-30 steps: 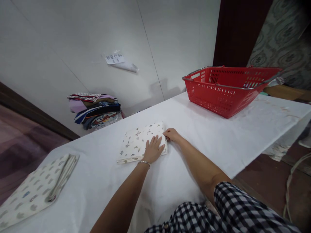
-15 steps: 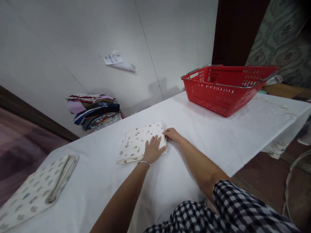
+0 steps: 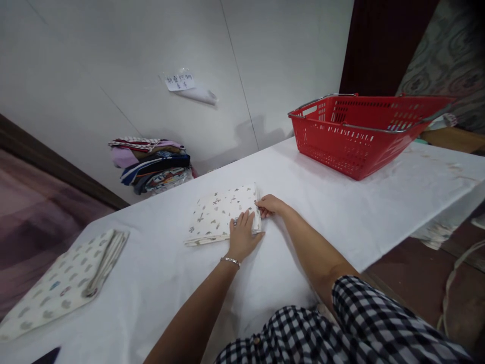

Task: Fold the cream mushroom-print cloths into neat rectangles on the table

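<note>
Head view: folded printed cloth [image 3: 212, 215] on white-covered table [image 3: 322, 202]

Landmark: red shopping basket [image 3: 335, 147]. The folded printed cloth lies left of the basket, nearer the wearer. Left hand [image 3: 242, 237]: palm down on the cloth, fingers moderately wide. Right hand [image 3: 271, 205]: fingertips drawn narrow at the cloth edge facing the basket; cannot tell whether fabric is pinched. Second folded cloth [image 3: 62, 285]: far left of basket, apart from both hands. Clothing stack [image 3: 155, 164]: left of basket.

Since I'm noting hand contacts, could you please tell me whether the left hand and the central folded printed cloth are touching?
Touching: the head view shows the left hand with its fingers lying over the top of the folded printed cloth.
</note>
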Tool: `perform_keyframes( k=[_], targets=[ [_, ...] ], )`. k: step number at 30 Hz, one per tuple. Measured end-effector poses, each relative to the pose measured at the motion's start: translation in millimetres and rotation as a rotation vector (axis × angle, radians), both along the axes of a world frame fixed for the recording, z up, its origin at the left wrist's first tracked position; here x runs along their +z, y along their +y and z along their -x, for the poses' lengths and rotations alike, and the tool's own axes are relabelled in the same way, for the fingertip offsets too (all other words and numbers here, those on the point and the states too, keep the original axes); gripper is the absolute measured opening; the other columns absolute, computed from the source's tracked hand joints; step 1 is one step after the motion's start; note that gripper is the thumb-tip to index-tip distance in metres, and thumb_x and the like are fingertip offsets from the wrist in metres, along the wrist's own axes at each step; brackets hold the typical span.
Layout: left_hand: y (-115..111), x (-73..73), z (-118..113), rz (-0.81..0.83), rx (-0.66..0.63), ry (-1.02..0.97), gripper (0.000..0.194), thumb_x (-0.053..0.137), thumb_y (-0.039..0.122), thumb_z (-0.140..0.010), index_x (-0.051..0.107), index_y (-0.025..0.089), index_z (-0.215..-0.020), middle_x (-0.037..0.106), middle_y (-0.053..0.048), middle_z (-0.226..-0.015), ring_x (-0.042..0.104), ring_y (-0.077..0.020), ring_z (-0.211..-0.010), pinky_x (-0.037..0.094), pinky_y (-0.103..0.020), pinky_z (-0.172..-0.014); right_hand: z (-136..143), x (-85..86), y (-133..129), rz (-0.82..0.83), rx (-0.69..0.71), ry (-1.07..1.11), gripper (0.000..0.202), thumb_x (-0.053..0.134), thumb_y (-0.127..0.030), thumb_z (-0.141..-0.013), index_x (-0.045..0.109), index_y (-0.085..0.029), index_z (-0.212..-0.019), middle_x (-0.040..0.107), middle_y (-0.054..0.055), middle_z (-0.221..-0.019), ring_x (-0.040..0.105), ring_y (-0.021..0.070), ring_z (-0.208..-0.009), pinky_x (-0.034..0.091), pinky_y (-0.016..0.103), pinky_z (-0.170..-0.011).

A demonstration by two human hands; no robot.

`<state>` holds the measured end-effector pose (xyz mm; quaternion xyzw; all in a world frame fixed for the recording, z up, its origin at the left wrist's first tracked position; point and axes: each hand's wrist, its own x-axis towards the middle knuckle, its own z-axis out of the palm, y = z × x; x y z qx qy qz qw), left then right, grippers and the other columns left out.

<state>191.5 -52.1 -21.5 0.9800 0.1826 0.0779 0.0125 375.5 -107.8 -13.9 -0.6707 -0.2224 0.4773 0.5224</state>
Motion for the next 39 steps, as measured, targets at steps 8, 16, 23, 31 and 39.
perform_keyframes(
  k=[8, 16, 23, 31, 39],
  targets=[
    [-1, 3.7, 0, 0.044, 0.006, -0.014, 0.054, 0.038, 0.031, -0.088, 0.038, 0.02, -0.141, 0.037, -0.008, -0.148, 0.03, -0.0274, -0.137, 0.021, -0.055, -0.111, -2, -6.9, -1, 0.02, 0.017, 0.009, 0.031, 0.06, -0.037, -0.088, 0.056, -0.013, -0.069, 0.06, 0.002, -0.046, 0.055, 0.0098, -0.036, 0.031, 0.015, -0.03],
    [0, 3.4, 1, 0.074, 0.006, -0.028, 0.053, 0.036, 0.032, -0.089, 0.039, 0.02, -0.14, 0.039, -0.007, -0.147, 0.03, -0.0259, -0.137, 0.02, -0.054, -0.112, 9, 5.0, -2, -0.045, -0.015, 0.036, 0.024, 0.059, -0.025, -0.089, 0.053, -0.014, -0.068, 0.057, -0.002, -0.044, 0.055, 0.0094, -0.037, 0.034, 0.015, -0.032],
    [-2, -0.5, 2, 0.002, -0.008, -0.018, 0.061, 0.045, 0.044, -0.086, 0.035, 0.022, -0.142, 0.036, -0.009, -0.149, 0.028, -0.0294, -0.138, 0.018, -0.056, -0.111, 8, 0.7, -1, -0.048, -0.051, 0.015, 0.024, 0.063, -0.025, -0.086, 0.053, -0.014, -0.067, 0.057, -0.001, -0.044, 0.054, 0.01, -0.036, 0.028, 0.016, -0.03],
    [-5, -0.6, 6, -0.08, -0.029, -0.059, 0.071, 0.051, 0.05, -0.083, 0.03, 0.02, -0.144, 0.031, -0.012, -0.15, 0.03, -0.0298, -0.136, 0.018, -0.053, -0.112, 5, -1.4, 1, -0.048, -0.09, -0.012, 0.028, 0.057, -0.031, -0.089, 0.054, -0.014, -0.068, 0.057, 0.001, -0.044, 0.052, 0.0098, -0.036, 0.027, 0.017, -0.031],
    [8, 1.0, 8, -0.103, -0.08, -0.029, 0.058, 0.045, 0.043, -0.089, 0.035, 0.022, -0.142, 0.038, -0.009, -0.147, 0.033, -0.0264, -0.136, 0.018, -0.048, -0.114, 7, -6.4, 3, -0.094, -0.116, -0.022, 0.021, 0.062, -0.023, -0.086, 0.053, -0.015, -0.069, 0.056, -0.003, -0.043, 0.05, 0.0073, -0.036, 0.033, 0.015, -0.034]
  ],
)
